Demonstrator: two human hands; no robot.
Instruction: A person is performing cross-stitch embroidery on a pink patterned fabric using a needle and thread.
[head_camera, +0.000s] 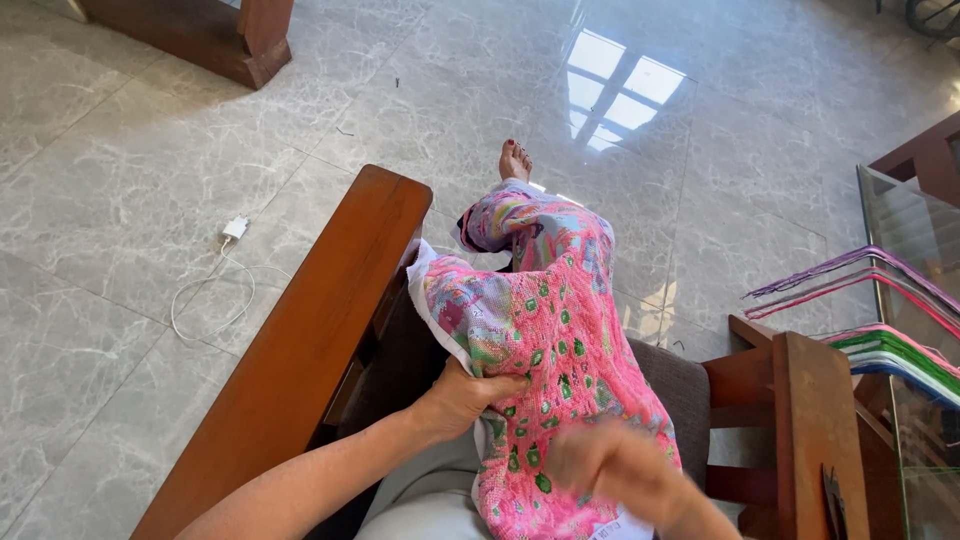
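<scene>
A pink embroidered cloth (570, 350) with green and multicoloured patches lies draped over my lap and knee. My left hand (465, 395) grips the cloth's left edge, fingers curled into a fold. My right hand (610, 468) is blurred with motion and hovers over the lower part of the cloth, close to its surface. Whether it holds anything I cannot make out. My bare foot (515, 160) rests on the floor beyond the cloth.
I sit in a wooden chair with a broad left armrest (310, 340) and a right armrest (810, 420). Coloured thread skeins (880, 320) hang over a glass table at the right. A white charger with cable (232, 232) lies on the marble floor.
</scene>
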